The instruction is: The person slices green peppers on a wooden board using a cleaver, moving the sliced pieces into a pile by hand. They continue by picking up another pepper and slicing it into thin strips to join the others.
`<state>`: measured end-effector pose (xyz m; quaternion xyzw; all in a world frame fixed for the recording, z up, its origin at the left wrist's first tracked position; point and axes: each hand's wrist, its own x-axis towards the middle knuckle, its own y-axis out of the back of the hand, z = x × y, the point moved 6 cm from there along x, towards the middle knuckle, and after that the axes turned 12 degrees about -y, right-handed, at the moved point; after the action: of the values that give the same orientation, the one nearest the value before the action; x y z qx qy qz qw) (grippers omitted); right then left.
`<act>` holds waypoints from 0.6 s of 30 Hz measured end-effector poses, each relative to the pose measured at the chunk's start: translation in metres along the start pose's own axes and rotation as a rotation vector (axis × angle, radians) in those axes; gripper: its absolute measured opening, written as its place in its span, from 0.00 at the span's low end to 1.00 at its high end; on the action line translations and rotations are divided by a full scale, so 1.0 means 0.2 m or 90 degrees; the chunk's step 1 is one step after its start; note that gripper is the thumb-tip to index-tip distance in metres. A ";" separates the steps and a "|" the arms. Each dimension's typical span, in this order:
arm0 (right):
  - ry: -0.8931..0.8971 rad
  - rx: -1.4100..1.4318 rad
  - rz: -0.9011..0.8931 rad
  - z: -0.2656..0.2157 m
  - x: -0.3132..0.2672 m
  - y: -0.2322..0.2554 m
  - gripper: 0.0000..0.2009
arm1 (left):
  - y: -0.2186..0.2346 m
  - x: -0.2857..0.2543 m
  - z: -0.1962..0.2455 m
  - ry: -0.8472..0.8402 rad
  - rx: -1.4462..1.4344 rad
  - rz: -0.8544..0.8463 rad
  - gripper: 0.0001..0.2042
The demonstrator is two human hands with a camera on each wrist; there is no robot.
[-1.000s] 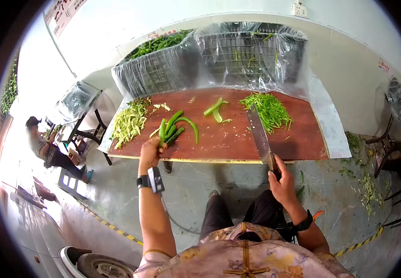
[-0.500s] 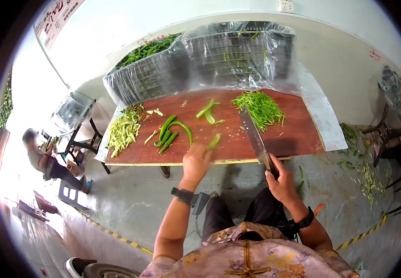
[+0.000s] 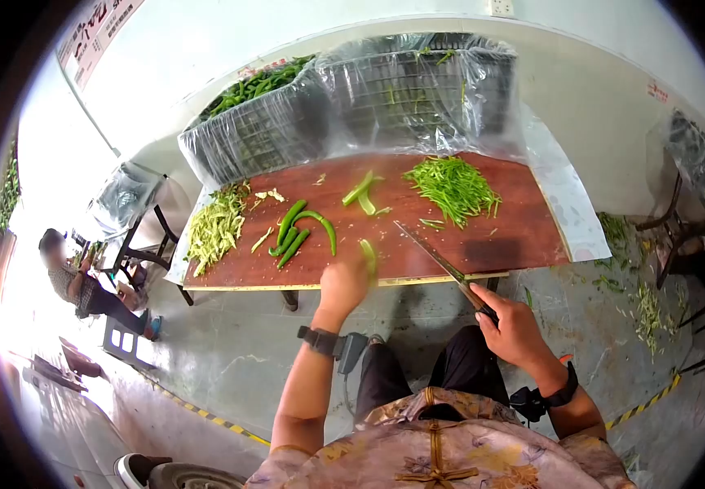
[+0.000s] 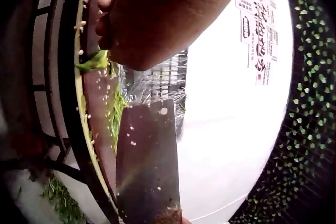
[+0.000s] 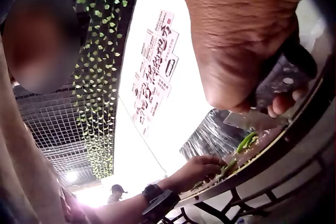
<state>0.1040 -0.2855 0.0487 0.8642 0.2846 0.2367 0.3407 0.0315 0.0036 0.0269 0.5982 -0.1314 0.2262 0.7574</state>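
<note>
My left hand (image 3: 344, 285) is at the front edge of the red-brown board (image 3: 287, 271), its fingers curled round a light green pepper piece (image 3: 369, 256) that is partly blurred. In the left wrist view the hand (image 4: 157, 14) hangs above that green piece (image 4: 93, 61), near the broad knife blade (image 4: 147, 150). My right hand (image 3: 509, 328) grips the dark handle of the knife (image 3: 438, 259), whose blade points up and left over the board, seen nearly edge-on. The right wrist view shows the hand (image 5: 241, 45) round the handle (image 5: 286, 77).
Whole green peppers (image 3: 289, 232), pale shreds (image 3: 215, 228), split pepper pieces (image 3: 360, 191) and green strips (image 3: 453, 189) lie on the board. Plastic-lined crates (image 3: 417, 106) stand behind. A person (image 3: 79, 273) is at the far left.
My left hand has left the whole peppers and come right to the middle front edge with a green piece. The knife blade has moved away from the green strips and turned nearly edge-on.
</note>
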 end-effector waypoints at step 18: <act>0.008 -0.006 0.036 -0.02 -0.03 -0.05 0.24 | -0.11 0.00 -0.17 0.081 -0.056 0.045 0.07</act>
<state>0.0947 -0.2814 0.0432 0.8689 0.2610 0.2530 0.3361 0.0397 0.0332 -0.0002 0.5435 -0.1135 0.2843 0.7816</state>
